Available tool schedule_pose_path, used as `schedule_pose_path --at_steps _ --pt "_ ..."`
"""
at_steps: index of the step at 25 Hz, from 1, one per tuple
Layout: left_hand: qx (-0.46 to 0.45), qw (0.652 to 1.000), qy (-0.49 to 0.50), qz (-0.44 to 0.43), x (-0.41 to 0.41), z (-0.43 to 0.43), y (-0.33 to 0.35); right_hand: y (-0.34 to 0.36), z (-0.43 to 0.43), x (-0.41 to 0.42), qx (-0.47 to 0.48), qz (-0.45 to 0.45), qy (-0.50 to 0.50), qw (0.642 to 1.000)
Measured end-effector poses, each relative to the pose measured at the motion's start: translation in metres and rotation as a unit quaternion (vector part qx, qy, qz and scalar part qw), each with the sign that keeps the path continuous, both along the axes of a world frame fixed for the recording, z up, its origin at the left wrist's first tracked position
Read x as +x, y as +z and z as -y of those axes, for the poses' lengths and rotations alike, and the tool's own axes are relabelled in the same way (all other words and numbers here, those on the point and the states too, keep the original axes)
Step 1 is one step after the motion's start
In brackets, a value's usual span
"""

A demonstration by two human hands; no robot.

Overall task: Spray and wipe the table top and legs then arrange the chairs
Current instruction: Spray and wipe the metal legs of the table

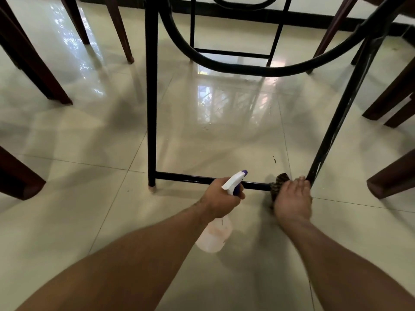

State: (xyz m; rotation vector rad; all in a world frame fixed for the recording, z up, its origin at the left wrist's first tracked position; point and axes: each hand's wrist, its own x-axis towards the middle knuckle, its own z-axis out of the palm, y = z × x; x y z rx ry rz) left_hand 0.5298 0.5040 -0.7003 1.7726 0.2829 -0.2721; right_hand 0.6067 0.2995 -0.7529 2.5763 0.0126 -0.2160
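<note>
I look under the table at its black metal frame. My left hand (221, 197) grips the neck of a clear spray bottle (215, 236) with a white and purple trigger head, just in front of the low crossbar (186, 178). My right hand (292, 199) holds a dark patterned cloth (279, 181) against the right end of that crossbar, beside the foot of the slanted right table leg (336, 122). The upright left table leg (151, 108) stands on the tiled floor. The table top is out of view.
Dark brown wooden chair legs stand around the table: at the left (29, 63), at the near left edge (20, 176), and at the right (395, 176). Water droplets (208, 126) lie on the glossy cream floor tiles. A black skirting runs along the far wall.
</note>
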Motion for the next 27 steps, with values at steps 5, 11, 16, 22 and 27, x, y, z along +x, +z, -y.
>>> schedule_pose_path --at_steps 5,11,16,22,27 --pt "0.048 0.998 0.016 0.024 -0.004 -0.022 0.046 -0.023 -0.124 -0.022 0.223 -0.105 0.192 0.950" --pt "0.127 0.989 0.067 0.038 -0.006 -0.111 0.070 -0.017 -0.221 -0.032 0.318 -0.113 0.314 0.887" --pt "0.150 0.985 0.086 0.000 -0.022 -0.145 0.052 -0.004 -0.238 -0.042 0.349 -0.114 0.379 0.849" --pt "0.082 0.996 0.029 0.011 -0.010 -0.083 0.015 0.000 -0.101 -0.017 0.289 -0.087 0.220 0.927" --pt "0.053 0.996 -0.058 0.032 0.030 -0.001 0.009 0.004 0.022 0.001 0.125 0.009 0.093 0.988"
